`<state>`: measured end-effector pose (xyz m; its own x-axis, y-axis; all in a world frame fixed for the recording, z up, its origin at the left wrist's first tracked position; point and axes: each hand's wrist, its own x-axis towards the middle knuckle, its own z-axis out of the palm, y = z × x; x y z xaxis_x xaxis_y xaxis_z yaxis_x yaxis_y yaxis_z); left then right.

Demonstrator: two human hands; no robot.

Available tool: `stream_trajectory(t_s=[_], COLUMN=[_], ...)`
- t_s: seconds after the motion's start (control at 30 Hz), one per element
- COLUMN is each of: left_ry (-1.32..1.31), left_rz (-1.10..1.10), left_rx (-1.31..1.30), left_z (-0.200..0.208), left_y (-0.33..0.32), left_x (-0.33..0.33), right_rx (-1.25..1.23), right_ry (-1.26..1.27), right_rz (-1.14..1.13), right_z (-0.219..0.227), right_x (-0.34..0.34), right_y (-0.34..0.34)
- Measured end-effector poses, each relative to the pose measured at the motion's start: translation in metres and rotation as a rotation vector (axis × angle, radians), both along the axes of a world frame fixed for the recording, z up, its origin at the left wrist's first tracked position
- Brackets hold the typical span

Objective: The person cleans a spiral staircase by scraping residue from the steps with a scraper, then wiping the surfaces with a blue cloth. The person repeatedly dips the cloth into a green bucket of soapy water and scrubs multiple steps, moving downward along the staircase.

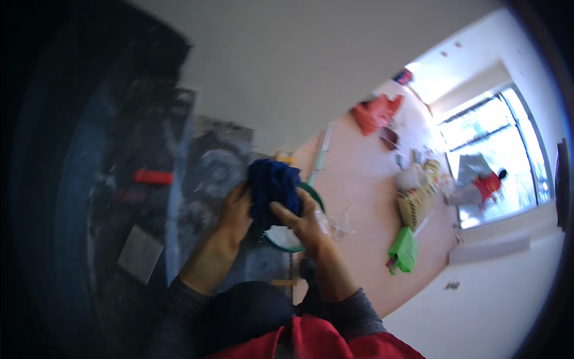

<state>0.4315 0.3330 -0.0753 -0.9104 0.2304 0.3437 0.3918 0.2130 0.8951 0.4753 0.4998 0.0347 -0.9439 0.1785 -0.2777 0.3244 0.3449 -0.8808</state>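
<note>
A bunched dark blue cloth (272,185) is gripped between both of my hands. My left hand (237,210) closes on its left side, fingers partly hidden behind the folds. From the lower right my right hand (306,220) holds it, thumb and fingers pressed into the fabric. Beneath the cloth stands a green bucket (318,197), largely covered by the cloth and my hands. Something white (283,237) shows inside it; I cannot tell whether this is liquid or solid.
Left lie a red block-like object (153,177) and a grey tile (140,253) on dark, dirty flooring. Farther right are a red bag (378,113), a tan sack (417,203) and a green bag (404,250). Another person (489,186) in red bends near the window.
</note>
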Motion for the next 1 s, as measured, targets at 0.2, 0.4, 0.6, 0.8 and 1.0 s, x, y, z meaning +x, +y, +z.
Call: stream_trajectory(t_s=[0.2,0.4,0.6,0.8,1.0], left_ry=[-0.715,-0.827,-0.448,-0.246,-0.676], left_rz=[0.227,0.432,0.479,0.357,0.33], left_rx=[1.18,0.836,0.431,0.111,0.982], left_z=[0.005,0.005,0.045,0.073,0.073], left_y=[-0.046,-0.105,-0.116,-0.123,-0.144], left_x=[0.015,0.026,0.053,0.04,0.028], right_rx=[-0.532,-1.208,-0.814,0.044,-0.576], right_ry=[-0.041,0.026,0.192,0.082,-0.064], right_rz=[-0.004,-0.085,0.189,0.21,0.133], right_z=[-0.019,-0.014,0.014,0.005,-0.012], right_x=[-0.016,-0.042,-0.064,-0.061,-0.064], right_y=[-0.048,-0.077,-0.093,-0.117,-0.101])
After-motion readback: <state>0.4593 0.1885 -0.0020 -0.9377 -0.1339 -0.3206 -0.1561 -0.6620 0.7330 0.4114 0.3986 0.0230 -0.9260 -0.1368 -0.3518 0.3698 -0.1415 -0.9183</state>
